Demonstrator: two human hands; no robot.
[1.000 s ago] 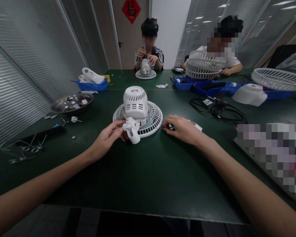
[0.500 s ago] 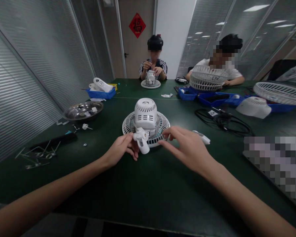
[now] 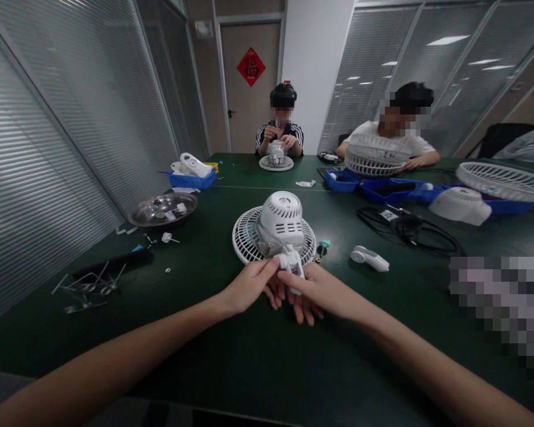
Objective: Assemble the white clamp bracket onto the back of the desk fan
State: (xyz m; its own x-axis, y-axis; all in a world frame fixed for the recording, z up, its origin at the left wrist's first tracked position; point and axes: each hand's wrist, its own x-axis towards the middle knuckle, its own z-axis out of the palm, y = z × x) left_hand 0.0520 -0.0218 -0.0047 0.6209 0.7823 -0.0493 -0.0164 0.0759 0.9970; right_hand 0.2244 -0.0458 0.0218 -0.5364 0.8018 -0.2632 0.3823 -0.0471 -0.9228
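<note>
Brought across from the right since the earlier frame, the right hand (image 3: 315,292) is now joined with the left hand (image 3: 248,289) at a small fan's white neck bracket (image 3: 291,265).
Both hands are curled loosely around the bracket, which is pinched between the fingertips. The fan motor housing (image 3: 281,220) is seen tilted on its round grille (image 3: 248,237), mid-surface (image 3: 231,356). A white handle piece (image 3: 369,258) lies near, to the right.

Can't see lower end of white neck piece (image 3: 292,268), buried betw. left hand (image 3: 249,287) & right hand (image 3: 315,292); same for tips of fingers (image 3: 301,311) tucked underneath. Forearms cut off at bottom edge. Can't read pixelated patch (image 3: 501,308) on worktop (image 3: 267,356). Can't ID bits in steel dish (image 3: 148,218), too small. Far-right grille (image 3: 502,181) clipped by edge.
</note>
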